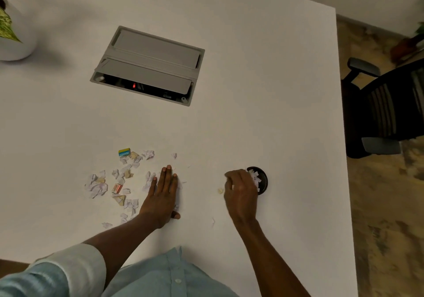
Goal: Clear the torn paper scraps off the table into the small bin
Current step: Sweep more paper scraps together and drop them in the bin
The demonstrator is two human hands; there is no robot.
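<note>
Scraps (119,182) litter the white table (263,90) — left hand (163,195) flat, fingers together; right hand (241,193) curled at the bin (263,179), grip unclear.

A: From my seat, what lies where on the table (252,90)?

B: Paper scraps (119,182) are spread near the front, left of centre. My left hand (164,195) lies flat at their right edge. Further right, my right hand (241,193) is over the small bin (263,180), with scraps inside it. The cable box (148,66) is set in behind the scraps.

A: Beyond the table?

B: A chair (385,110), to its right.
</note>
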